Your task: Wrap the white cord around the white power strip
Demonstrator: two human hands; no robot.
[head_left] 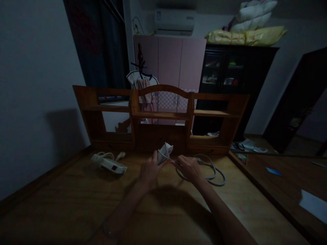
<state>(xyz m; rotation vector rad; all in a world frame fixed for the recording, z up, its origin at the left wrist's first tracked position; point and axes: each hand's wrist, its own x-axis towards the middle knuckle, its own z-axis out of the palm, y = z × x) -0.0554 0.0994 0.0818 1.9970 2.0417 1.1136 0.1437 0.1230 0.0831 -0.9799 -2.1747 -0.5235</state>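
Note:
My left hand (pixel 150 167) is closed around a white power strip (pixel 165 151), held tilted above the wooden desktop (pixel 163 217). A grey-white cord (pixel 219 178) passes over the strip and runs to my right hand (pixel 188 166). That hand pinches the cord close beside the strip, its fingers pressed together. The rest of the cord lies in loose loops on the desktop to the right. Left of my hands rests another power strip (pixel 112 166), with its own cord bundled round one end and its plug lying beside it.
A wooden shelf unit (pixel 160 117) stands along the desktop's back edge. To the right, a raised edge borders a lower wooden surface with papers (pixel 314 204) and a blue card (pixel 274 171). A white wall (pixel 38 119) is at left; behind stand pink cabinets (pixel 170 64).

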